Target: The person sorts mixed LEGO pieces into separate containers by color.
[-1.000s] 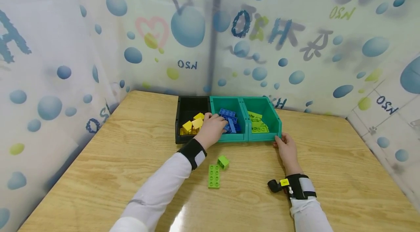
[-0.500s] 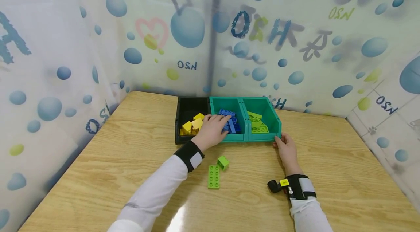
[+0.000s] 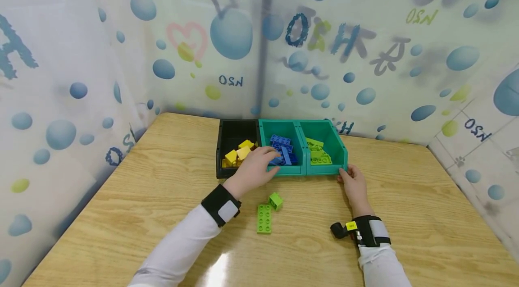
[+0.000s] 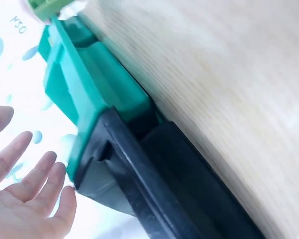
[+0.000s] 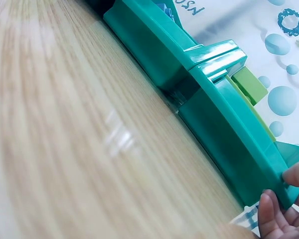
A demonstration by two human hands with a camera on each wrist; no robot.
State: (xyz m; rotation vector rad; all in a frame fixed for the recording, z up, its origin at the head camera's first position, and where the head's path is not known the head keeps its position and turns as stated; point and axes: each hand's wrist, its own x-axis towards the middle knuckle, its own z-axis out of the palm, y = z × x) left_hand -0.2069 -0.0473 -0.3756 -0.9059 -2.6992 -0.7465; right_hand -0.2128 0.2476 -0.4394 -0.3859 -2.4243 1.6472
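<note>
My left hand (image 3: 252,170) hovers over the front rims of the black bin (image 3: 218,152) and the middle teal bin (image 3: 298,170), fingers apart and holding nothing. The left wrist view shows its spread fingertips (image 4: 50,186) beside the bins. Yellow toy bricks (image 3: 231,157) lie in the black bin, blue bricks (image 3: 281,140) in the middle one. Light green bricks (image 3: 320,158) fill part of the right teal bin (image 3: 342,152). With thumb and fingers, my right hand (image 3: 355,188) grips that bin's front right corner, as the right wrist view also shows.
On the wooden table (image 3: 304,251), in front of the bins, lie a long light green brick (image 3: 264,219) and a small light green brick (image 3: 276,201). A printed curtain (image 3: 284,88) hangs behind the table.
My left hand has drawn back toward the front left, away from above the blue bricks, and its fingers have straightened. My right hand keeps its place on the bin corner.
</note>
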